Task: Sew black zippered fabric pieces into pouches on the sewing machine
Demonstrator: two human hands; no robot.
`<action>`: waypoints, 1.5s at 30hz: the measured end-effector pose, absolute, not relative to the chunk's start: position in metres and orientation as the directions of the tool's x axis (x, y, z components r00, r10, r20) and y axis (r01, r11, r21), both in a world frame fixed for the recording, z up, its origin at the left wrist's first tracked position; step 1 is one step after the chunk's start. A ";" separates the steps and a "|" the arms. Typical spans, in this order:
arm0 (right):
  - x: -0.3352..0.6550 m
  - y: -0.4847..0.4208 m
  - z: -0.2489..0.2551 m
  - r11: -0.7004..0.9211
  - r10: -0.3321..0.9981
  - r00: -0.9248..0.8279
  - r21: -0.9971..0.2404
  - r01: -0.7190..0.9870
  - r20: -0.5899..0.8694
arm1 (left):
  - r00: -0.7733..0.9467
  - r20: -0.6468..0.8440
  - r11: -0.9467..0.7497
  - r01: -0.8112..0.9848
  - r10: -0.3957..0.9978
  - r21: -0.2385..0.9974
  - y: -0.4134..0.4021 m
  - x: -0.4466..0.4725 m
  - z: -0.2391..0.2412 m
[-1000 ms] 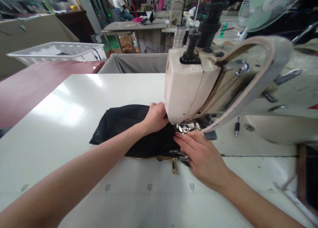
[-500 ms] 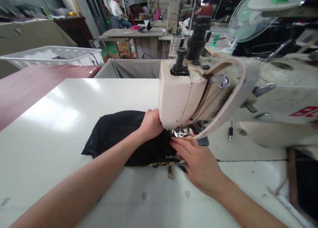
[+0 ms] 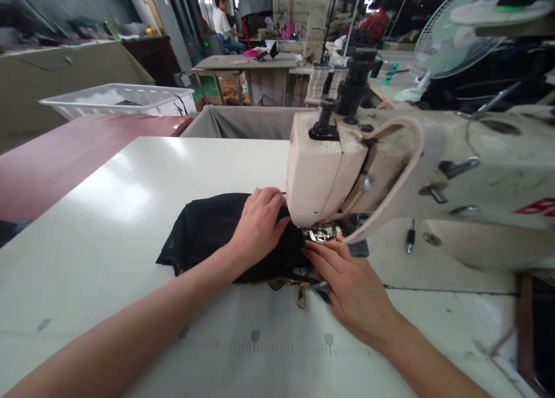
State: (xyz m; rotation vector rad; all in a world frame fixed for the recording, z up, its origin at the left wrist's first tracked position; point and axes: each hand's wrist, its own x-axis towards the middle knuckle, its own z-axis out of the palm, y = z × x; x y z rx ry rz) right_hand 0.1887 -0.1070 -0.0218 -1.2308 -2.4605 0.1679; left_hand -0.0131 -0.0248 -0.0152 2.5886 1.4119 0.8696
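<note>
A black fabric pouch lies on the white sewing table under the head of a sewing machine. Along its near edge runs a brass zipper, with its pull hanging toward me. My left hand rests on top of the pouch, thumb apart, fingertips at its far edge close to the machine head. Beside the metal presser foot, my right hand lies with fingers stretched over the pouch's right end. A thin grey piece shows at its palm; its kind is unclear. The needle is hidden.
Printed ruler marks run along the table's near side. A pen lies under the machine arm. Beyond the table are a white plastic basket, a grey cloth-lined bin and a fan. Two people sit farther back.
My left hand has shifted its hold, with knuckles raised and the thumb now showing on the fabric. My right hand stays beside the presser foot. The whole view has shifted slightly.
</note>
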 end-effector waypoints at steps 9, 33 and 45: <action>0.207 -0.124 0.001 0.444 0.889 -0.384 -0.263 0.857 0.249 | 0.741 0.163 -0.714 0.524 0.651 0.465 -0.066 -0.017 -0.001; 0.179 -0.151 -0.005 0.471 0.877 -0.451 -0.483 0.738 0.166 | 0.788 0.322 -0.843 0.427 0.525 0.328 -0.069 -0.024 -0.014; 0.189 -0.119 -0.004 0.584 0.811 -0.546 -0.224 0.781 0.210 | 0.719 0.405 -0.824 0.466 0.566 0.323 -0.078 -0.018 -0.022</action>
